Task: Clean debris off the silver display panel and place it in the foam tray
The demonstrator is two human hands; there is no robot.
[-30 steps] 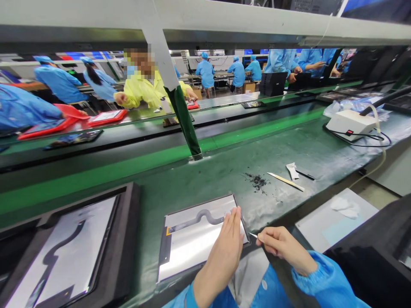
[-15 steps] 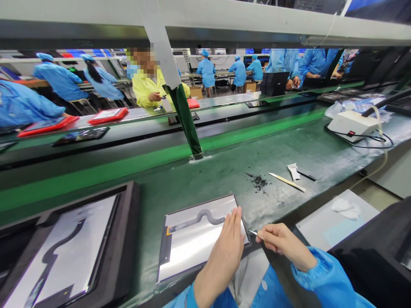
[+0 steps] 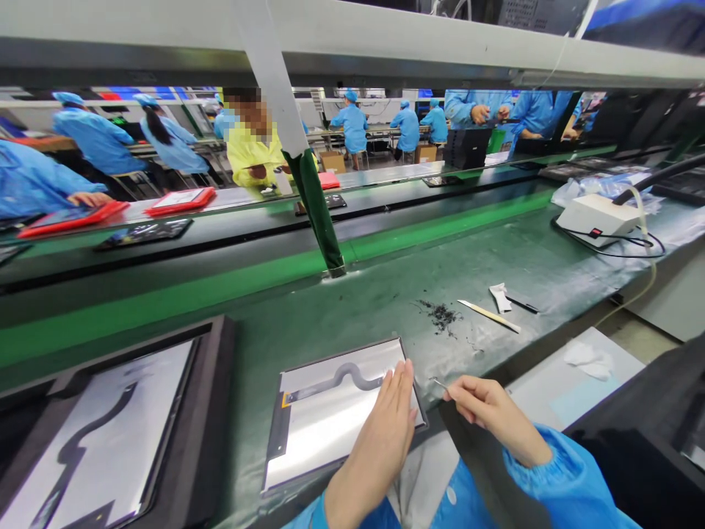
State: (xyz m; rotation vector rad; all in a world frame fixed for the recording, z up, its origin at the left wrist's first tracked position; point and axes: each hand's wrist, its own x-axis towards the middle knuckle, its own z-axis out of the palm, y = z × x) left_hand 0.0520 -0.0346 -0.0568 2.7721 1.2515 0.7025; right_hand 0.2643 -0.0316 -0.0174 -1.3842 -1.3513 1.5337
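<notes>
A flat display panel (image 3: 324, 422) lies silver back up on the green bench, a dark, curved ribbon cable (image 3: 324, 383) running across it. My left hand (image 3: 377, 433) rests flat on the panel's right part, fingers straight and side by side, covering the cable's end. Just off the panel's right edge, my right hand (image 3: 490, 411) pinches a thin, pointed metal tool (image 3: 439, 383). Its tip points left toward the panel, apart from it; the rest is hidden in my fingers.
Black scraps (image 3: 440, 314) lie beyond my hands, near a yellow-handled knife (image 3: 489, 316) and a black pen-like stick (image 3: 522, 304). At left, a black foam tray (image 3: 217, 411) holds another panel. A white machine (image 3: 599, 217) stands far right. A green-wrapped post (image 3: 316, 213) rises from the bench.
The right hand with the metal tool has shifted slightly right, and the tool tip has lifted away from the panel's edge. My left hand stays flat on the panel.
</notes>
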